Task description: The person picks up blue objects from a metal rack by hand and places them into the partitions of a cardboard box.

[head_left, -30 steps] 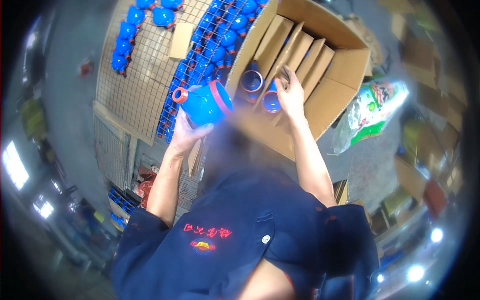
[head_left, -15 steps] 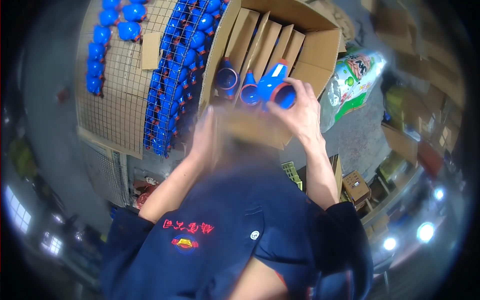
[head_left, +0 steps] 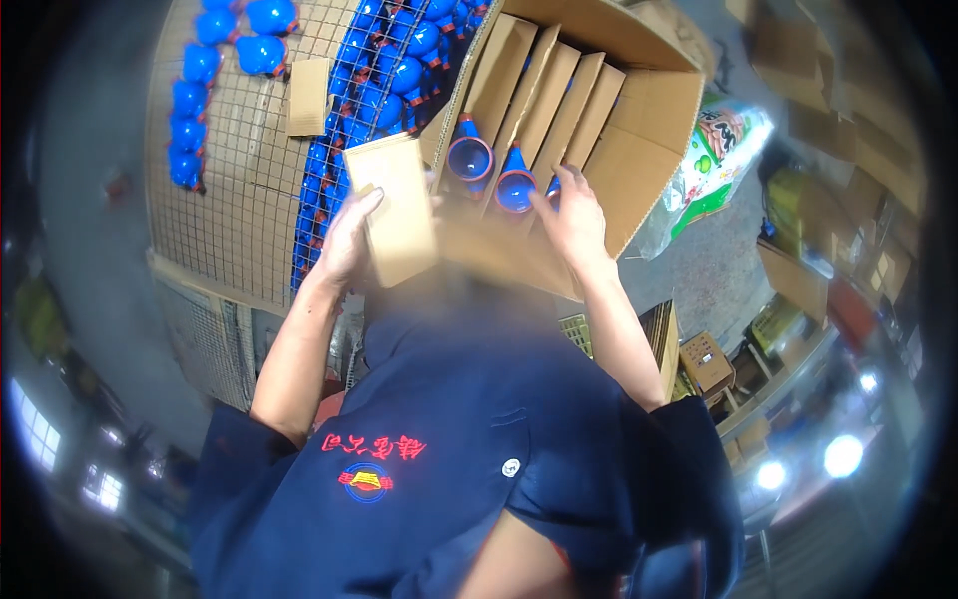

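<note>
My left hand (head_left: 347, 238) grips a stack of flat tan cardboard pieces (head_left: 399, 205), thumb on top, at the left edge of an open carton (head_left: 649, 135). My right hand (head_left: 579, 225) is inside the carton, its thumb and fingers around a glossy blue part (head_left: 553, 186) that it mostly hides. Just left of it, a blue funnel-shaped part with a red rim (head_left: 516, 190) sits between cardboard dividers (head_left: 544, 95). Another such blue part (head_left: 470, 160) lies in the slot further left, its round opening toward me.
Left of the carton stands a wire rack (head_left: 239, 200) with several blue parts (head_left: 187, 130) on it and many more crowded along its right side. A small cardboard piece (head_left: 307, 97) lies on the mesh. A green-and-white plastic bag (head_left: 714, 165) is on the right.
My right hand has lowered the blue part into the carton and shifted slightly left. My left hand has moved left, bringing the cardboard stack up into clear view.
</note>
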A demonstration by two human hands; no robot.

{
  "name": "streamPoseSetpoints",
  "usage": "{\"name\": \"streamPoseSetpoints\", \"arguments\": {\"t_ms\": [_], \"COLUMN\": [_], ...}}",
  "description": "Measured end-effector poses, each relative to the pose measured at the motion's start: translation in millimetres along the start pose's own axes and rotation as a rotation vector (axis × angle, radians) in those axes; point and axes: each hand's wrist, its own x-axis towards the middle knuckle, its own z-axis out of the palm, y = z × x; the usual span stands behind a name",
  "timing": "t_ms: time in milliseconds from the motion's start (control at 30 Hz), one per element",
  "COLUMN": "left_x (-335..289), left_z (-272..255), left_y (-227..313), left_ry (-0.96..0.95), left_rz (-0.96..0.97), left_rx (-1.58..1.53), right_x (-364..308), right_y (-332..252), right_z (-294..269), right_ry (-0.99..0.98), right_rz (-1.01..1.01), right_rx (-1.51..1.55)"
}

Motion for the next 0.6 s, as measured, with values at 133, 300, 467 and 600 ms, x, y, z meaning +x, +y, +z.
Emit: {"name": "streamPoseSetpoints", "arguments": {"t_ms": [133,300,467,600], "left_x": [19.8,20.9,20.6,17.2], "left_z": [10.7,9.6,-4.8,-8.0], "left_y": [-23.5,-3.9,14.7,10.4], "left_ry": [0.148,0.384,0.344,0.307], "left_rz": [-0.011,0.303,0.157,0.206], "left_rx": [0.219,0.328,0.143,-0.120], "right_x": [18.2,66.5,137.3,121.0], "right_y": [-83.4,-127.6,-74.4,-96.6], "right_z": [-50.4,-53.7,108.2,104.6], "right_ry": [-0.442,0.173,0.125,-0.231], "right_rz": [0.150,0.280,0.223,0.315], "right_rx": [1.076,1.028,0.266,0.164]}}
